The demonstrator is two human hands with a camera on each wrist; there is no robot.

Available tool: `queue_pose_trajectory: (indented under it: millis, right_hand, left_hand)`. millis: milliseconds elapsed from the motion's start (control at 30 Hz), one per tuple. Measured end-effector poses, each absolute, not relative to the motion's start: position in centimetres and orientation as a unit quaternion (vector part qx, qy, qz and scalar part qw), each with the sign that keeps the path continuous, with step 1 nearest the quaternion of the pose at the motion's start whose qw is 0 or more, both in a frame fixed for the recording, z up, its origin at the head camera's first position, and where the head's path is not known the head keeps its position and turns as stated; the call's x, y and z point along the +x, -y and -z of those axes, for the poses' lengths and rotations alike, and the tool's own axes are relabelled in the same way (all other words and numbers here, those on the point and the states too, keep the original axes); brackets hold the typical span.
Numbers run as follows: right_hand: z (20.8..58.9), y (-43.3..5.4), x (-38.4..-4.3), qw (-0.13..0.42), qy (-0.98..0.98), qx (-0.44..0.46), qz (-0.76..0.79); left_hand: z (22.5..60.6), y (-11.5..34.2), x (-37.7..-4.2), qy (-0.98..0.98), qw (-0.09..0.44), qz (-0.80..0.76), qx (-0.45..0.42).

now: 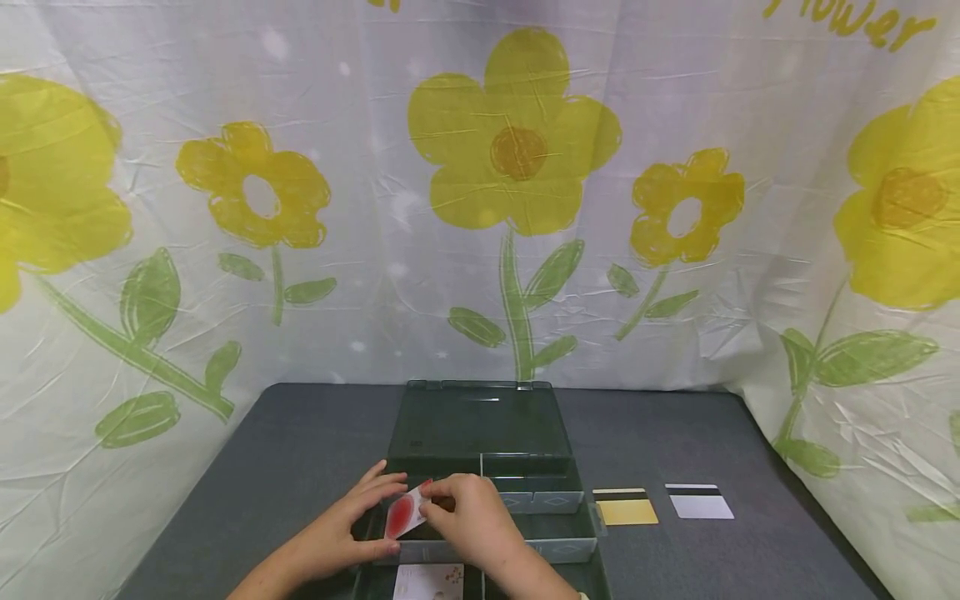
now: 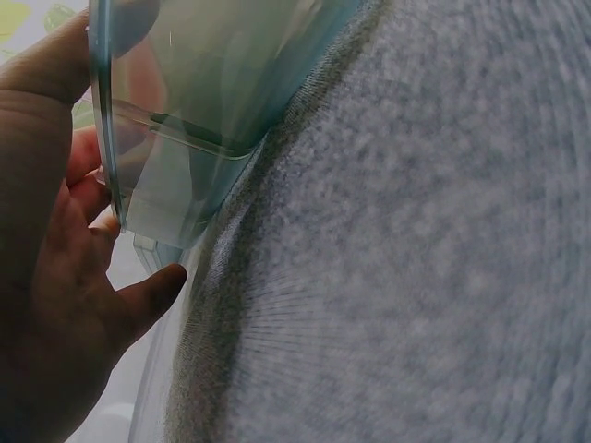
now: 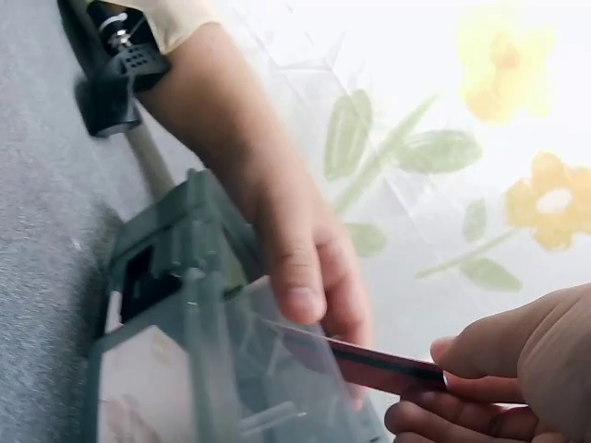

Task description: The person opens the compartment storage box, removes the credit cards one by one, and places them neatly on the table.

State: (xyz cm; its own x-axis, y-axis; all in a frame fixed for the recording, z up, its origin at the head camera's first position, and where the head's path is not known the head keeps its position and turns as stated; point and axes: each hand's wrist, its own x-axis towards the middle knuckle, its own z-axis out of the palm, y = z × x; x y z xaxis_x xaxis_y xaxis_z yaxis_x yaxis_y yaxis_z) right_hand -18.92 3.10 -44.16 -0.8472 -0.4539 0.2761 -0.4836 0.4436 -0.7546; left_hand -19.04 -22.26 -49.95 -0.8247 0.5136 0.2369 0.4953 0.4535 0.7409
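A red and white card (image 1: 402, 517) is tilted over the left side of an open, dark green see-through box (image 1: 597, 575). My right hand (image 1: 474, 518) pinches the card's upper right end between thumb and fingers; the right wrist view shows this card (image 3: 388, 365) edge-on. My left hand (image 1: 348, 521) is at the box's left side, thumb and fingers spread around the card's other end. Whether it touches the card is unclear. In the left wrist view, the left hand (image 2: 69, 286) is beside the box's clear wall. A pale patterned card (image 1: 429, 582) lies in the front left compartment.
The box's lid (image 1: 480, 421) is folded back behind it. Grey patterned dividers (image 1: 562, 550) cross its compartments. Right of the box, a yellow card (image 1: 627, 508) and a white card (image 1: 700, 502) lie on the dark grey table (image 1: 675, 433). A flower-printed curtain (image 1: 360, 292) hangs behind.
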Motion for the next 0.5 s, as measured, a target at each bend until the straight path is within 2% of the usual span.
queue_pose_trajectory:
  millis: [300, 500]
  right_hand:
    - [42.8, -4.6, -19.4, -0.011, 0.82, 0.246, -0.517]
    - [41.8, -6.0, -19.8, -0.053, 0.788, 0.213, -0.575]
  left_hand:
    - [50.1, 22.2, -19.1, -0.854, -0.003, -0.43, 0.293]
    - [50.2, 22.3, -19.2, -0.855, -0.01, -0.43, 0.29]
